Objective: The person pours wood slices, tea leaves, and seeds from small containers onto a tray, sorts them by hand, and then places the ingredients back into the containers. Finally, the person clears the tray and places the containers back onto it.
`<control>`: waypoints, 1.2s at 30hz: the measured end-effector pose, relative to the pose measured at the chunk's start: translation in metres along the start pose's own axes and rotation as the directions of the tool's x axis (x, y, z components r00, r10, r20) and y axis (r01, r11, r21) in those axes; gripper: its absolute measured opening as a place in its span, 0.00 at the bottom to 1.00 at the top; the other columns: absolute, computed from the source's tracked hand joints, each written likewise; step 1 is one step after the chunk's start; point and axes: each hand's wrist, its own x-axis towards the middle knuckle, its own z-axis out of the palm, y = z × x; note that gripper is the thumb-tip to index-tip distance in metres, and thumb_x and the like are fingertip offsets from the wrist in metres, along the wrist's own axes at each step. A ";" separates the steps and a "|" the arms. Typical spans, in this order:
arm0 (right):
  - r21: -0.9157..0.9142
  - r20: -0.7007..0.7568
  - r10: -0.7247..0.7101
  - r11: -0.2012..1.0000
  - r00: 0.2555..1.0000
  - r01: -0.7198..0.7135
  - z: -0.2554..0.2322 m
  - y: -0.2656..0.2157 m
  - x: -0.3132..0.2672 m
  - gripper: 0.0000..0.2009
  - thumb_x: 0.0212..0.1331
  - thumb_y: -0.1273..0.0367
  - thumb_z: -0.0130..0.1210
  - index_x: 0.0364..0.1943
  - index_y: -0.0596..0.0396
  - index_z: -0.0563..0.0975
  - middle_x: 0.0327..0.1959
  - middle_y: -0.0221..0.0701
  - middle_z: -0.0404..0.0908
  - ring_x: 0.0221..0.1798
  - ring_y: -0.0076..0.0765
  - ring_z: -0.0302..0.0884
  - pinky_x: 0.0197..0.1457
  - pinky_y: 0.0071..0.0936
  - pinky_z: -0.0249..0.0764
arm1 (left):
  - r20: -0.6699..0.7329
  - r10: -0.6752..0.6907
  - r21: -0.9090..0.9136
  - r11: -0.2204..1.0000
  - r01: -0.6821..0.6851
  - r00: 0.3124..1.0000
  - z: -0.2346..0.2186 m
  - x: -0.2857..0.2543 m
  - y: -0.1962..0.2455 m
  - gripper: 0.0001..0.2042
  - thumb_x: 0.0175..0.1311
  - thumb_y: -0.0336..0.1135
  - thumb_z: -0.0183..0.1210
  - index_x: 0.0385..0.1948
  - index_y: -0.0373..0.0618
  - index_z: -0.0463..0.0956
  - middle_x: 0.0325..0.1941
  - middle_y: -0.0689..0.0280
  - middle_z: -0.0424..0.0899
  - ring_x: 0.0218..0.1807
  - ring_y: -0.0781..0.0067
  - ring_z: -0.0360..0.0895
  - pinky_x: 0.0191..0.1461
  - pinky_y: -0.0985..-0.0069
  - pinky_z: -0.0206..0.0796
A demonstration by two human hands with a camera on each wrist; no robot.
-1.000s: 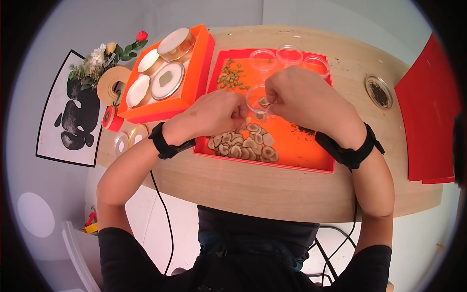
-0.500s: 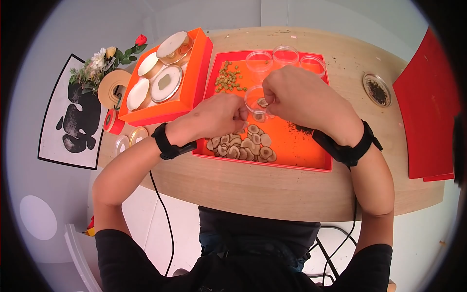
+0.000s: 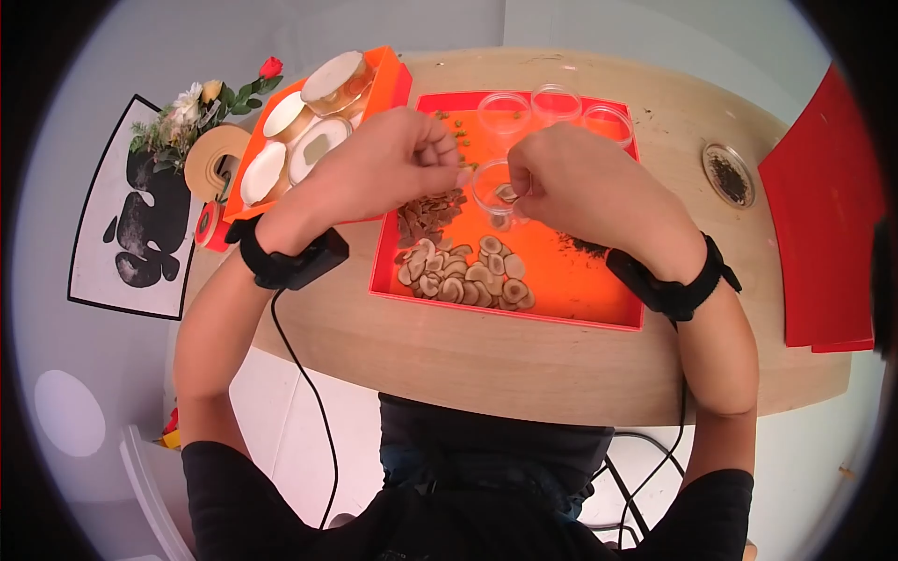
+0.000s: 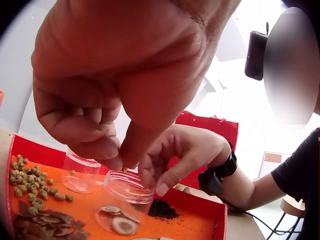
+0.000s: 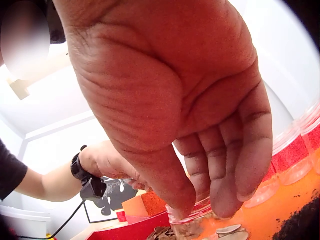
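Observation:
My right hand (image 3: pixel 599 192) pinches the rim of a small clear plastic jar (image 4: pixel 129 190) between thumb and fingers. Pale, brown-edged dried slices (image 4: pixel 122 225) show through the jar's wall. At the jar's left rim, my left hand (image 3: pixel 388 159) has thumb and fingertips brought together over a tiny tan piece that barely shows in the left wrist view. Brown dried flakes (image 3: pixel 426 220) lie in a heap below the left hand. Nearer the tray's front is a pile of dried slices (image 3: pixel 463 279). Greenish dried buds (image 4: pixel 32 182) are at the back left, partly hidden by the left hand in the head view.
A red-walled tray (image 3: pixel 505 318) with an orange floor holds these heaps, dark crumbs (image 4: pixel 162 209) and several clear jars (image 3: pixel 557 101). At left stands an orange box (image 3: pixel 382 89) of lidded containers. A dish of dark leaves (image 3: pixel 728 178) sits to the right.
My left hand has moved up and left from over the flakes and slices to the jar's left rim, uncovering the brown flakes. The right hand stays at the jar.

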 end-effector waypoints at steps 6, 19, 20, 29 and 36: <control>-0.011 0.092 0.064 0.998 0.994 -0.063 -0.006 -0.003 0.004 0.08 0.62 0.69 0.69 0.37 0.59 0.84 0.36 0.42 0.87 0.44 0.52 0.85 0.47 0.46 0.80 | -0.090 0.046 -0.001 0.999 -0.046 0.995 0.016 0.002 0.011 0.13 0.76 0.36 0.72 0.32 0.39 0.82 0.26 0.74 0.81 0.29 0.88 0.75 0.34 0.81 0.67; -0.034 -0.021 -0.019 0.999 1.000 0.018 0.004 0.002 -0.001 0.07 0.61 0.70 0.68 0.37 0.60 0.84 0.37 0.43 0.88 0.46 0.54 0.85 0.49 0.48 0.80 | 0.092 -0.066 0.205 0.978 0.046 0.993 0.052 -0.015 -0.009 0.12 0.68 0.39 0.73 0.40 0.38 0.88 0.35 0.58 0.93 0.37 0.57 0.90 0.43 0.62 0.80; -0.035 -0.020 -0.019 0.999 1.000 0.018 0.004 0.003 -0.001 0.07 0.61 0.70 0.68 0.37 0.60 0.84 0.37 0.43 0.88 0.46 0.54 0.85 0.49 0.48 0.80 | 0.105 -0.051 0.223 0.975 0.027 0.993 0.056 -0.015 -0.008 0.13 0.68 0.40 0.74 0.43 0.38 0.87 0.37 0.57 0.93 0.39 0.56 0.91 0.44 0.61 0.80; -0.066 -0.097 -0.065 0.996 0.993 0.059 0.011 0.009 -0.002 0.07 0.61 0.70 0.68 0.37 0.61 0.84 0.38 0.43 0.88 0.45 0.55 0.86 0.48 0.49 0.80 | 0.125 -0.126 0.260 0.961 0.090 0.984 0.065 -0.001 -0.003 0.17 0.71 0.44 0.75 0.42 0.37 0.85 0.27 0.61 0.87 0.29 0.65 0.83 0.36 0.63 0.70; -0.041 -0.014 -0.001 0.999 1.000 0.000 -0.001 0.000 -0.003 0.07 0.61 0.70 0.68 0.36 0.61 0.84 0.38 0.44 0.88 0.46 0.54 0.86 0.48 0.48 0.81 | 0.165 -0.148 0.075 0.988 0.137 0.975 0.054 -0.003 -0.009 0.12 0.72 0.38 0.75 0.40 0.37 0.86 0.29 0.63 0.88 0.30 0.74 0.83 0.36 0.70 0.71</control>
